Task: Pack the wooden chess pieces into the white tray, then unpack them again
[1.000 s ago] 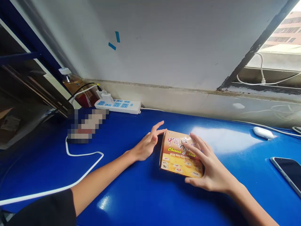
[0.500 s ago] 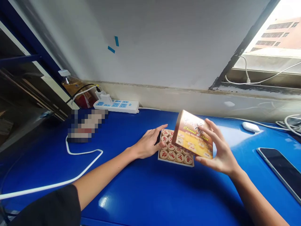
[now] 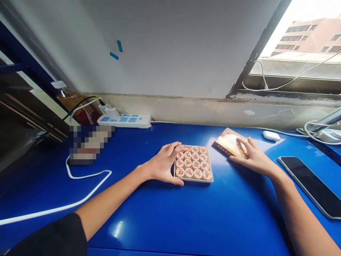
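Note:
An open white box tray [image 3: 210, 180] lies on the blue table [image 3: 170, 213], filled with several round wooden Chinese chess pieces [image 3: 193, 164] with red characters. My left hand [image 3: 162, 165] holds the tray's left side, thumb at the near corner and fingers curled over the far edge. The box lid [image 3: 229, 143], orange and yellow, lies flat on the table to the tray's right. My right hand [image 3: 254, 158] rests on the lid's near right part with fingers stretched over it.
A dark smartphone [image 3: 311, 185] lies at the right. A white mouse [image 3: 271, 135] and cables sit near the back wall. A white power strip [image 3: 124, 120], a bottle [image 3: 66, 97] and a white cable [image 3: 80, 176] are at the back left.
My right hand lifted the lid off the box, carried it right and laid it on the table. The chess pieces are now uncovered. My left hand stayed at the tray's left side.

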The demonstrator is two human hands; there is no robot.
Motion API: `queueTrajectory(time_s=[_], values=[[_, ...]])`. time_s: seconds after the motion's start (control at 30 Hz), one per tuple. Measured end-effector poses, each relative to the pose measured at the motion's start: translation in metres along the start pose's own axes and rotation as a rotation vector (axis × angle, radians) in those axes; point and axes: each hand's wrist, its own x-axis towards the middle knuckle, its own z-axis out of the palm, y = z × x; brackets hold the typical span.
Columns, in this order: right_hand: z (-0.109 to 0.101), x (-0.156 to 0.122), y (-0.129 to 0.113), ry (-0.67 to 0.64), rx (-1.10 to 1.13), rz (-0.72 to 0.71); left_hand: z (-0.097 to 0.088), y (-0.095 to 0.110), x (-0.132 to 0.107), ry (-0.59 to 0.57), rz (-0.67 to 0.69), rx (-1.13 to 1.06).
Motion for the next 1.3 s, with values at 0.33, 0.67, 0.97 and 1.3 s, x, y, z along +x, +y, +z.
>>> queueTrajectory(time_s=[0.33, 0.67, 0.97, 1.3], values=[[0.009, 0.0, -0.001, -0.065, -0.056, 0.032, -0.002, 0.006, 0.002, -0.044, -0.01, 0.064], [0.031, 0.011, 0.012, 0.076, -0.051, -0.131, -0.005, 0.017, -0.027, -0.046, -0.057, 0.045], [0.029, 0.003, -0.013, 0.036, 0.035, -0.252, -0.002, 0.013, -0.026, -0.007, -0.042, -0.041], [0.029, 0.004, -0.015, 0.084, -0.025, -0.24, -0.002, 0.015, -0.028, 0.002, -0.046, -0.032]])
